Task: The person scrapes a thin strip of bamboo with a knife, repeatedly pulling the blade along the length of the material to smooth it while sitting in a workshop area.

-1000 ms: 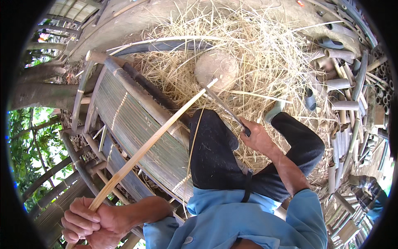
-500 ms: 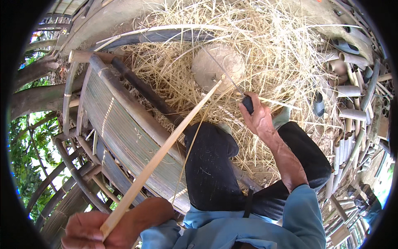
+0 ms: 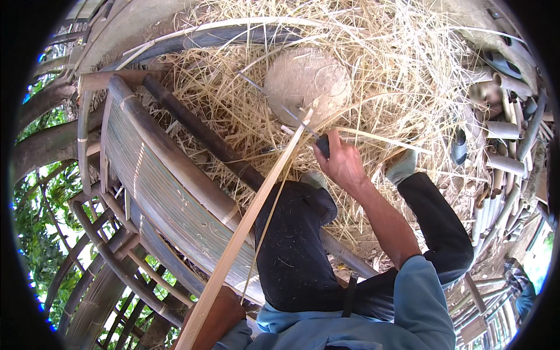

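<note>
The person's bare right hand [image 3: 344, 162] is wrapped firmly around the short black handle of a long, thin grey-bladed knife [image 3: 322, 146]. The left hand is beyond the lower edge, so I can't tell what it grips; only its bent bare forearm [image 3: 219, 315] shows.

Standing here, I'd worry about that blade. It crosses the far end of a long, flat, pale tan bamboo strip [image 3: 251, 216], though I can't be sure they touch. If the edge bit too deep or met a knot, it could split the strip or skip off. A slip toward the body might catch the knee in black trousers [image 3: 297, 233], close beside the strip. A loose, narrow yellowish sliver [image 3: 270, 219] alongside could snag, too.

The strip itself looks clean and straight-grained, broad at the near end and seeming to narrow toward a whitish, slightly ragged tip. It slants from the bottom edge up to the near rim of a round, dusty brown chopping block [image 3: 315, 73]. Around that lies a tangle of straw-coloured shavings [image 3: 399, 76], and leftward a curved bench of greenish-grey bamboo slats [image 3: 169, 195].
</note>
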### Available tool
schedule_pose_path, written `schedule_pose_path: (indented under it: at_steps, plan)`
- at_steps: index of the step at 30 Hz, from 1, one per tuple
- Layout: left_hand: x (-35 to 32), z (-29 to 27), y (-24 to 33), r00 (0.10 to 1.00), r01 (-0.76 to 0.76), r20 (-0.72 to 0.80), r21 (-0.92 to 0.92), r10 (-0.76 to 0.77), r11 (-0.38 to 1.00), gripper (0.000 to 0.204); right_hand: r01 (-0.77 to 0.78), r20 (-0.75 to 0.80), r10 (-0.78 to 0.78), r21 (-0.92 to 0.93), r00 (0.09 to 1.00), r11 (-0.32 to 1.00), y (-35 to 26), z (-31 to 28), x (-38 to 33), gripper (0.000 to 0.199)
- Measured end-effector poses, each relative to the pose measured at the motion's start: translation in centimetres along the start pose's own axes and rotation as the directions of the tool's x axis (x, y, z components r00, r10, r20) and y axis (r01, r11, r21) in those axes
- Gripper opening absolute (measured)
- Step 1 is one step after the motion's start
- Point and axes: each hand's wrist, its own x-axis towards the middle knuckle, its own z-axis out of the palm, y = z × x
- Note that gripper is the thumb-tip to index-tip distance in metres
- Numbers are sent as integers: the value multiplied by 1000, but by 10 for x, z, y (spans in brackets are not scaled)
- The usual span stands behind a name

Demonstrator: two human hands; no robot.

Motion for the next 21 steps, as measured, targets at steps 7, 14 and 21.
schedule_pose_path:
  at_steps: [7,14,21]
  plan:
    - [-5,-7,4,1000,15,-26,31,-14,999,46,230,-66,-225,79,972,970,-41,-25,-14,41]
    - [-6,-5,2,999,29,-39,11,-29,1000,46,-137,234,156,-94,959,986,16,5,8,28]
    - [-5,-7,-3,998,34,-55,-4,-34,999,45,-211,255,251,-175,934,962,61,29,2,31]
